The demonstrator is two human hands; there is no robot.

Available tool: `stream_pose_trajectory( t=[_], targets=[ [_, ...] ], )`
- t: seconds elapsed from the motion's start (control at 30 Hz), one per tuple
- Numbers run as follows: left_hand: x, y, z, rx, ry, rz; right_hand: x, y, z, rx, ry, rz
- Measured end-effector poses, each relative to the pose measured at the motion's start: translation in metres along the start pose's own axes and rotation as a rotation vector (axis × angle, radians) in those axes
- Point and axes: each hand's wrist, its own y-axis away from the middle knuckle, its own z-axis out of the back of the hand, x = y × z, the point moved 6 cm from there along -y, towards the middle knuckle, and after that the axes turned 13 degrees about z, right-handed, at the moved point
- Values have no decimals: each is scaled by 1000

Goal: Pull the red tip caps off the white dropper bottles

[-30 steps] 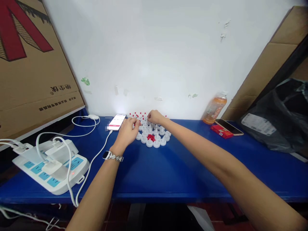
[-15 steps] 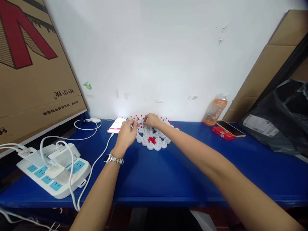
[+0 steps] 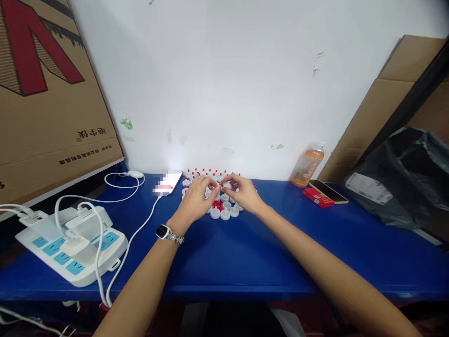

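My two hands meet above a cluster of white plastic spout lids (image 3: 215, 214) at the back of the table. My right hand (image 3: 244, 193) pinches a small red cap (image 3: 221, 185) between thumb and forefinger. My left hand (image 3: 197, 198) is closed just left of it, thumb against fingers, nearly touching the right fingertips; what it grips is too small to make out. Loose red caps (image 3: 218, 205) lie in a pile among the near lids. Further back, lids with red tips (image 3: 203, 170) stand upright in rows, partly hidden by my hands.
A lit phone (image 3: 173, 181) on a white cable lies left of the lids. A power strip (image 3: 82, 276) with plugs sits at the left. To the right are an orange drink bottle (image 3: 308, 166), a red box (image 3: 318, 198), another phone (image 3: 329, 191) and a dark plastic bag (image 3: 396, 187).
My right hand has come back from the far rows toward me and to the right. My left hand has moved right, and the fingertips now meet around the red cap. The view has shifted slightly.
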Motion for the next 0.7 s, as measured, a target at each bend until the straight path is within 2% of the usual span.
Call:
stream_pose_trajectory(
  t=[0.13, 0.23, 0.33, 0.47, 0.53, 0.63, 0.67, 0.7],
  targets=[
    [-17, 8, -13, 102, -102, -117, 17, 24, -1, -56, -102, 52],
    [-21, 10, -19, 125, -134, -168, 20, 30, -2, -120, -127, 87],
    [-21, 9, -21, 95, -64, -128, 27, 29, -2, -120, -35, 157],
    [-22, 3, -16, -9, 49, -42, 35, 23, 2, -128, 95, 310],
    [-16, 1, -7, -75, 111, 36, 30, 20, 9, -146, 148, 329],
    [5, -3, 8, -180, 208, 195, 7, 19, 30, -257, 226, 222],
    [10, -4, 9, -164, 196, 194, -3, 20, 39, -305, 231, 163],
    [12, -6, 5, -96, 148, 155, -13, 21, 45, -348, 213, 103]
  ],
)
